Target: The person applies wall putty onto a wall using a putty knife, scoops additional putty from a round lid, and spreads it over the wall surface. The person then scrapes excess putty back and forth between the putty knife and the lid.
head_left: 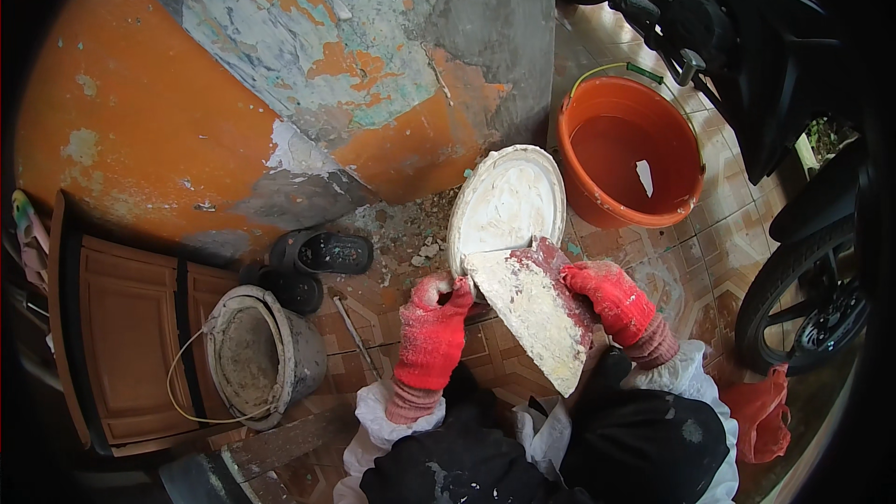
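My left hand, in a red knit glove dusted white, has its fingers closed at the lower left rim of a white tub. Thick white paste coats the tub's inside, and the tub leans towards me. A flat, dark red board crusted with cream-coloured plaster lies slantwise across the tub's near rim. My right hand, gloved the same way, grips that board by its right edge. The board's upper corner touches the paste side of the tub. Its lower tip hangs over my lap.
An orange bucket of water, with a white piece in it, stands right of the tub. Left are a crusted grey bucket, black sandals and a stick. A peeling wall rises ahead. A motorcycle and red bag are right.
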The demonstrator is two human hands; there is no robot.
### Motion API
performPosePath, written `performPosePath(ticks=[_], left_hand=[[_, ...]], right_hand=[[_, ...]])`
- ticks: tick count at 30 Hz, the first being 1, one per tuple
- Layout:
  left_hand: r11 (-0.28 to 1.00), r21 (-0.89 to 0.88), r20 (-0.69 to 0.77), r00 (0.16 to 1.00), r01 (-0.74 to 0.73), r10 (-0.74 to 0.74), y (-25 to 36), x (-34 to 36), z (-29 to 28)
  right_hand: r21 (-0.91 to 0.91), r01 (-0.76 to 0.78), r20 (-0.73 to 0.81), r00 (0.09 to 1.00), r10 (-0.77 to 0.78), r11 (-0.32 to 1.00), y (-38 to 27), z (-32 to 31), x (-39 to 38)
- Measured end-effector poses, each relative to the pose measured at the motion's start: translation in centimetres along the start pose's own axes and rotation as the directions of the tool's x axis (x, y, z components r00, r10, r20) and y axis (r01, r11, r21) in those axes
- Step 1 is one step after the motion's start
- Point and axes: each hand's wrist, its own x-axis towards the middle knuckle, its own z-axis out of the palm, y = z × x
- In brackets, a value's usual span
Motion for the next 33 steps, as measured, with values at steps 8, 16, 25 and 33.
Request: performPosePath(ticks=[8,16,25,33], left_hand=[[0.977,0.168,-0.053,0.989,-0.128,0.139,2.5,-0.6,1.4],[0.982,0.171,-0.068,0.993,-0.08,0.093,1.2,-1.0,2.2],[0.944,-0.283,-0.103,0.973,0.169,-0.205,1.3,-0.3,2.4],[0.934,-0.33,-0.095,0.979,0.139,-0.179,0.8,-0.3,2.0]], right_hand=[[-0.028,0.047,0.04,0.998,-0.046,0.998,0.2,-0.2,-0.2],[0.242,-0.089,-0.138,0.983,0.125,0.966,-1.4,0.8,1.2],[0.386,-0.112,-0.39,0.88,0.272,0.916,-1.6,-1.9,-0.8],[0.213,-0.317,-0.502,0.776,0.382,0.924,-0.6,-1.8,0.2]])
